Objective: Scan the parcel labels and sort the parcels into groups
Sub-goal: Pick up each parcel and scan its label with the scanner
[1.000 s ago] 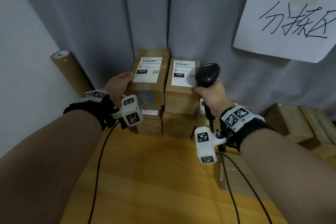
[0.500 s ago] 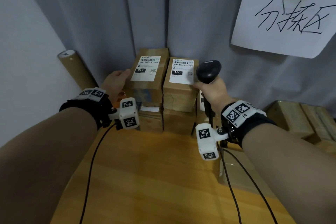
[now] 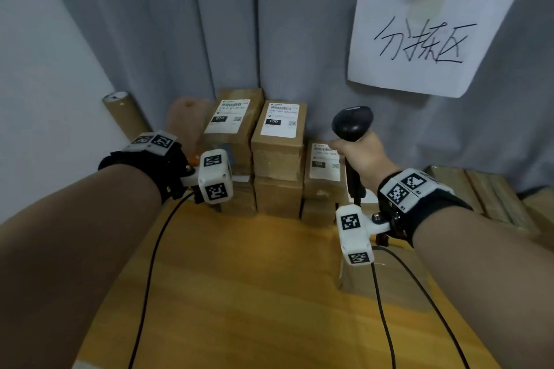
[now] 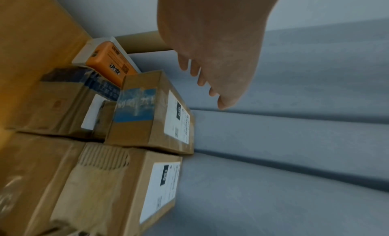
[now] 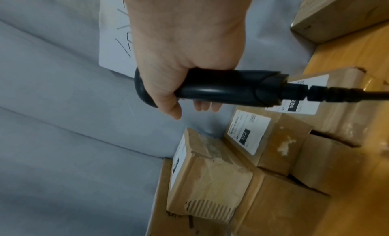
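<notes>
Brown cardboard parcels are stacked against the grey curtain. The top-left parcel labelled 010 (image 3: pixel 232 124) (image 4: pixel 155 111) sits beside the parcel labelled 150 (image 3: pixel 278 135) (image 4: pixel 134 186). A lower parcel labelled 122 (image 3: pixel 325 169) (image 5: pixel 258 139) stands to their right. My left hand (image 3: pixel 187 118) (image 4: pixel 210 60) is blurred, open, just left of the 010 parcel and off it. My right hand (image 3: pixel 361 157) (image 5: pixel 181 63) grips the black barcode scanner (image 3: pixel 352 124) (image 5: pixel 223 91) upright, in front of the 122 parcel.
A cardboard tube (image 3: pixel 126 117) leans in the left corner. An orange box (image 4: pixel 111 63) lies behind the left stack. A paper sign (image 3: pixel 425 42) hangs on the curtain. More parcels (image 3: pixel 467 192) lie at right. The wooden table (image 3: pixel 239 293) spreads in front, with cables.
My left hand has let go of the 010 parcel and pulled back to the left. My right hand with the scanner has moved right, away from the 150 parcel, uncovering the 122 label.
</notes>
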Tool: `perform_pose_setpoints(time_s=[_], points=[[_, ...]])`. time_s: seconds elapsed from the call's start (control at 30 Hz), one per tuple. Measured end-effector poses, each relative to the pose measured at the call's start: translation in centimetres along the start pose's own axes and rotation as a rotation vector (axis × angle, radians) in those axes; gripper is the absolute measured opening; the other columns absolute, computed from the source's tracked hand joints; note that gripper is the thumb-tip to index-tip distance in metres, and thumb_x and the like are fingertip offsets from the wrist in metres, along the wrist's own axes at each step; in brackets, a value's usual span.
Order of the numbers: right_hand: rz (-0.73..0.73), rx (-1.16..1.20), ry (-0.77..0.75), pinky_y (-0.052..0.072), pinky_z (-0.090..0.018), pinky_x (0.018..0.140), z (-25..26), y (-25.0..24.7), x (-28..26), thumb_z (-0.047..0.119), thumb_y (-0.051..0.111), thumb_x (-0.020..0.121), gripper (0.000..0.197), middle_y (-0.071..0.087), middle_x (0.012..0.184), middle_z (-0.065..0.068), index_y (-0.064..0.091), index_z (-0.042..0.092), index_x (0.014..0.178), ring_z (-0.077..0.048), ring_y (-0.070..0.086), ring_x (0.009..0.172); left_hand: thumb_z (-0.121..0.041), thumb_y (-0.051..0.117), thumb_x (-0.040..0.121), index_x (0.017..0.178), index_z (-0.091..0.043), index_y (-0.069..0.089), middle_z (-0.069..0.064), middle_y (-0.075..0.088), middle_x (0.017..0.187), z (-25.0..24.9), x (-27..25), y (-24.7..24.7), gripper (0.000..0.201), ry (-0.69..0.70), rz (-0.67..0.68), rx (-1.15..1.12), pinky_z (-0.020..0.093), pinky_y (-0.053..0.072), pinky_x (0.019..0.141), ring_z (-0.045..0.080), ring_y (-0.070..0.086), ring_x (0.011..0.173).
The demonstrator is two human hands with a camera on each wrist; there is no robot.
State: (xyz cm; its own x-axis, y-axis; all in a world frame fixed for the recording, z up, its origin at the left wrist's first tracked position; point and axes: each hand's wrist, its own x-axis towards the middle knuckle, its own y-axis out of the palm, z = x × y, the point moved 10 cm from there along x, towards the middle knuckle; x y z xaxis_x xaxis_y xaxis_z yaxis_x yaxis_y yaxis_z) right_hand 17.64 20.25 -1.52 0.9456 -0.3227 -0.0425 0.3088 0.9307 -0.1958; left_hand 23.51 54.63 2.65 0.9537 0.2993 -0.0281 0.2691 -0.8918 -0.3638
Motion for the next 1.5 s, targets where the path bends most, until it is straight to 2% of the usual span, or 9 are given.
perform_pose_setpoints(time_s=[0.1,0.17,0.23,0.4,0.57,0.7,1.0,1.3,1.5], points=[[0.042,-0.019,0.003,0.046,-0.025,0.064,-0.3,-2.6,-0.9,0.003,0.070,0.082,0.018,0.058,0.077,-0.001,0.058,0.014,0.090,-0.014,0.057,0.073,-0.025,0.049,0.094,0.083,-0.021,0.051,-0.008,0.050,0.077,-1.5,-2.2,0.8,0.012,0.049,-0.043,0.016,0.024,0.044,0.073,0.017,0.051,0.082],[0.075,-0.034,0.009,0.050,-0.028,0.067,-0.6,-4.6,-1.5,0.001,0.068,0.083,0.016,0.059,0.075,-0.002,0.058,0.014,0.084,-0.016,0.059,0.073,-0.020,0.049,0.095,0.084,-0.010,0.056,-0.003,0.049,0.070,-3.0,-4.2,2.3,0.017,0.126,-0.063,0.056,0.011,0.038,0.060,0.012,0.048,0.073],[0.105,-0.029,0.028,0.053,-0.031,0.071,-1.2,-7.0,-2.3,0.003,0.070,0.084,0.015,0.060,0.077,-0.005,0.061,0.009,0.094,-0.018,0.061,0.074,-0.018,0.049,0.094,0.081,-0.002,0.059,0.002,0.048,0.072,-3.9,-6.6,4.5,0.023,0.156,-0.084,0.037,0.017,0.035,0.055,0.012,0.044,0.071],[0.152,-0.042,0.081,0.054,-0.030,0.070,-4.9,-15.2,-4.6,0.010,0.071,0.086,0.015,0.062,0.078,-0.005,0.062,0.008,0.098,-0.017,0.062,0.072,-0.012,0.049,0.094,0.087,-0.012,0.054,-0.005,0.042,0.070,-3.8,-13.7,14.1,0.009,0.112,-0.001,0.014,0.009,0.033,0.047,0.011,0.041,0.067],[0.192,-0.184,0.148,0.050,-0.034,0.066,-10.9,-23.1,-5.9,0.012,0.072,0.084,0.010,0.057,0.065,-0.005,0.064,0.008,0.089,-0.019,0.058,0.062,-0.022,0.056,0.094,0.113,-0.014,0.056,0.000,0.059,0.099,0.5,-20.4,24.7,0.021,-0.078,0.171,-0.013,0.028,0.051,0.079,0.014,0.056,0.089],[0.228,-0.244,0.217,0.052,-0.036,0.069,-15.7,-26.3,-6.9,0.012,0.073,0.083,0.013,0.057,0.064,-0.005,0.061,0.013,0.084,-0.019,0.057,0.061,-0.035,0.057,0.092,0.132,-0.015,0.051,0.006,0.054,0.128,5.2,-24.3,29.6,0.045,-0.191,0.292,0.212,0.043,0.045,0.101,0.029,0.052,0.115],[0.189,-0.138,0.420,0.047,-0.022,0.053,-24.5,-27.5,-9.8,0.014,0.073,0.085,0.015,0.058,0.070,-0.006,0.061,0.010,0.095,-0.015,0.055,0.058,-0.044,0.057,0.094,0.152,-0.012,0.021,0.018,0.019,0.154,16.3,-27.8,29.9,0.076,-0.412,0.404,0.551,0.047,0.040,0.096,0.043,0.035,0.131],[0.143,0.001,0.639,0.057,-0.031,0.071,-29.7,-24.1,-9.9,0.019,0.074,0.086,0.033,0.061,0.096,-0.005,0.061,0.012,0.115,-0.023,0.061,0.089,-0.037,0.058,0.095,0.146,-0.004,0.029,0.020,0.045,0.141,19.3,-28.2,30.8,0.067,-0.484,0.511,0.551,0.048,0.044,0.098,0.038,0.049,0.121],[0.106,-0.013,0.649,0.039,-0.035,0.085,-31.7,-20.9,-9.3,0.022,0.077,0.081,0.043,0.062,0.099,-0.002,0.058,0.016,0.120,-0.023,0.056,0.098,-0.024,0.057,0.098,0.150,-0.013,0.029,0.017,0.044,0.143,20.3,-28.0,31.3,0.060,-0.536,0.557,0.431,0.048,0.044,0.099,0.034,0.052,0.112]])
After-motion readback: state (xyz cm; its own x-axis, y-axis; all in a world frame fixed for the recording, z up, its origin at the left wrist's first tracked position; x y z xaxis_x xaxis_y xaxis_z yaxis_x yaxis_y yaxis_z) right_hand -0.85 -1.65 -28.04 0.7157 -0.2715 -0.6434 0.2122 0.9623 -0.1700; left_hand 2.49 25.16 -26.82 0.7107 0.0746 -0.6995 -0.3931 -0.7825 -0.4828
